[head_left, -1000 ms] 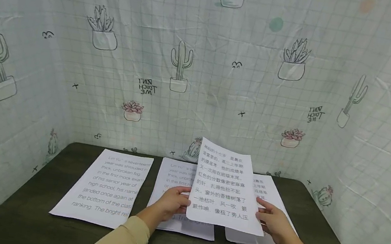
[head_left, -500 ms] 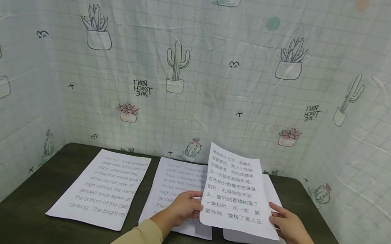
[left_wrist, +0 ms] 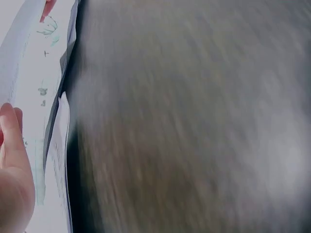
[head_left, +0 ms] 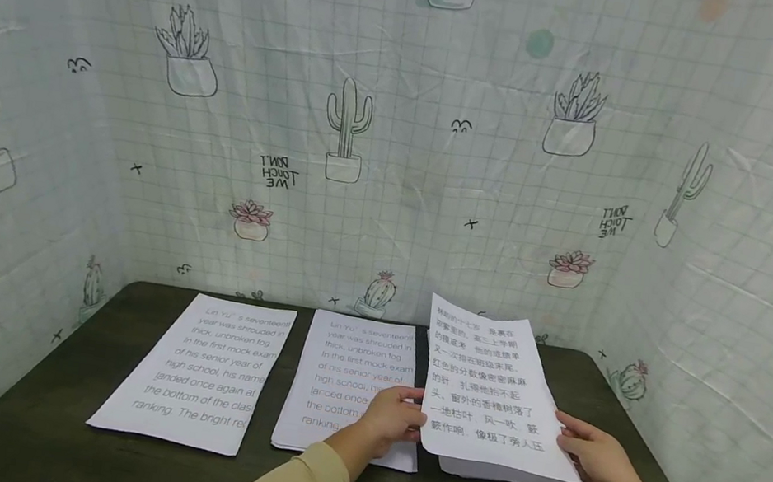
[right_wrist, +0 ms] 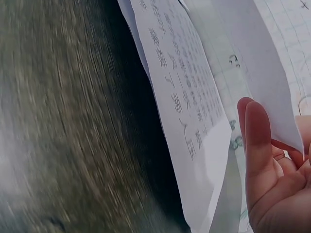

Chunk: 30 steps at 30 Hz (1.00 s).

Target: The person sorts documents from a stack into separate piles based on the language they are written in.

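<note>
A white sheet of paper (head_left: 484, 389) printed with Chinese characters is held up by both hands, tilted over the right-hand paper stack (head_left: 509, 475). My left hand (head_left: 389, 421) pinches its left edge near the bottom; my right hand (head_left: 598, 456) pinches the right edge, thumb in front. In the right wrist view, the lifted sheet (right_wrist: 265, 63) stands apart from the stack (right_wrist: 180, 92), whose top page also bears Chinese characters. The left wrist view shows the left hand (left_wrist: 14, 170) at the frame's edge beside the paper. Most of the right stack is hidden behind the sheet in the head view.
Two more paper stacks with English print lie on the dark table (head_left: 98, 464): one in the middle (head_left: 347, 352), partly covered by the left hand, and one at the left (head_left: 187, 369). A cactus-patterned curtain (head_left: 400, 151) encloses the back and sides.
Both hands have carried the sheet rightward and slightly down, from over the gap between the middle and right stacks to over the right one. More of the middle stack shows.
</note>
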Tool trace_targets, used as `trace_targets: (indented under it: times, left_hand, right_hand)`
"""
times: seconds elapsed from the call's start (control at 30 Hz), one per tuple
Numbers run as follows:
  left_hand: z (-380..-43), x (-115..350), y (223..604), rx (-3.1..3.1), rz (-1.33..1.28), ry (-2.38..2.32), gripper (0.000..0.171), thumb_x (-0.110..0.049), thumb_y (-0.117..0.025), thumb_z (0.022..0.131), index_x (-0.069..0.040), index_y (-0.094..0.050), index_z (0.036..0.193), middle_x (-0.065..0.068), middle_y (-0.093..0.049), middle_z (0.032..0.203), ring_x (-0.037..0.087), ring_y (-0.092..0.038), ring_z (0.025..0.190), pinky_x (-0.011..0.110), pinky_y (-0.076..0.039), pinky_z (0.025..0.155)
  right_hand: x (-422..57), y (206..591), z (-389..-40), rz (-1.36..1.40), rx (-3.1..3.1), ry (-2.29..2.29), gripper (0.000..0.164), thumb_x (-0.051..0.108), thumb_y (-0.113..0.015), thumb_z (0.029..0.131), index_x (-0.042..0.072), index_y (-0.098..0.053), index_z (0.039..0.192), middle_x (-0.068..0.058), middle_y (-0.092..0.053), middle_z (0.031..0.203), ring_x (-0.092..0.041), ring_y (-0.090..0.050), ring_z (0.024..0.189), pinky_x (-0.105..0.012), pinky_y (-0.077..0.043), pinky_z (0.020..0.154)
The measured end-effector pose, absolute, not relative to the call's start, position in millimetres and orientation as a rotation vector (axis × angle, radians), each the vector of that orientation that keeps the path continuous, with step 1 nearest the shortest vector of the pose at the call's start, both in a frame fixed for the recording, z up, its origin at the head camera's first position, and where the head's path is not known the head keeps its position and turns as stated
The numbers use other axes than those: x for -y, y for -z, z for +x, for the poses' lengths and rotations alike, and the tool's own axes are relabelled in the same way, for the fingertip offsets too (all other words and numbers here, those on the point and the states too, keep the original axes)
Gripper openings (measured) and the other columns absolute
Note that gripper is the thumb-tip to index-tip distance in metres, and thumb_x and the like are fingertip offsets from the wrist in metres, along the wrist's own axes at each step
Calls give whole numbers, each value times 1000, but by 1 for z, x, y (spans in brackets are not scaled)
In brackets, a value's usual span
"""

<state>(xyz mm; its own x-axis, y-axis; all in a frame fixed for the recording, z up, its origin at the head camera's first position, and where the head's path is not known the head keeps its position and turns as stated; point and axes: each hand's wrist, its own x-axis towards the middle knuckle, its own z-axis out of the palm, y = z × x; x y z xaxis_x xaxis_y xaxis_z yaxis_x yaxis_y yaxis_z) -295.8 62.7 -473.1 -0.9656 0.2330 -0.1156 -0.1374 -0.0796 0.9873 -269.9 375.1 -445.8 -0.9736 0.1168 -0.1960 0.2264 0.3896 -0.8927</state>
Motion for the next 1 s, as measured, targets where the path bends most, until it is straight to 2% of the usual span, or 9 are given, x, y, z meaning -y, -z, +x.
trace_targets:
  times: [0.1, 0.3, 0.5, 0.67, 0.8, 1.0]
  left_hand:
    - [-295, -69, 473, -1940, 102, -2141, 48, 11, -58, 78, 4, -61, 125, 10, -73, 98, 11, -67, 72, 27, -59, 63]
    - [-291, -79, 474, -1939, 95, -2127, 47, 11, -59, 80, 6, -59, 126, 12, -74, 102, 11, -67, 73, 30, -60, 66]
    - [-288, -85, 476, -1959, 84, -2117, 45, 11, -59, 79, 8, -59, 125, 13, -73, 101, 12, -68, 75, 32, -61, 68]
    - [-286, -89, 477, -2003, 51, -2090, 44, 11, -60, 79, 8, -60, 123, 12, -73, 98, 11, -66, 72, 29, -60, 65]
    - [-283, -91, 476, -2042, 5, -2045, 42, 11, -61, 80, 6, -61, 122, 10, -72, 96, 9, -65, 69, 26, -59, 62]
    - [-282, -92, 477, -2048, -14, -2025, 42, 11, -62, 81, 6, -62, 123, 9, -72, 96, 9, -65, 68, 25, -59, 61]
  right_hand:
    - [-381, 446, -270, 337, -2546, 1648, 62, 6, -57, 94, -10, -28, 147, -9, -63, 117, -5, -57, 84, -28, -54, 67]
    - [-390, 449, -271, 356, -2582, 1620, 60, 5, -57, 94, -14, -31, 145, -24, -62, 123, -6, -58, 83, -28, -54, 67]
    - [-397, 454, -271, 383, -2593, 1608, 57, 6, -57, 94, -12, -35, 143, -18, -68, 116, -6, -60, 80, -29, -55, 66]
    - [-399, 455, -272, 398, -2597, 1608, 55, 7, -58, 94, -12, -39, 142, -21, -68, 116, -6, -60, 79, -29, -54, 65]
    - [-399, 456, -272, 408, -2623, 1587, 52, 8, -58, 94, -12, -41, 140, -30, -62, 123, -6, -59, 80, -28, -54, 66]
    - [-398, 458, -272, 446, -2660, 1541, 53, 10, -58, 94, -11, -42, 140, -37, -45, 138, -8, -59, 83, -28, -54, 66]
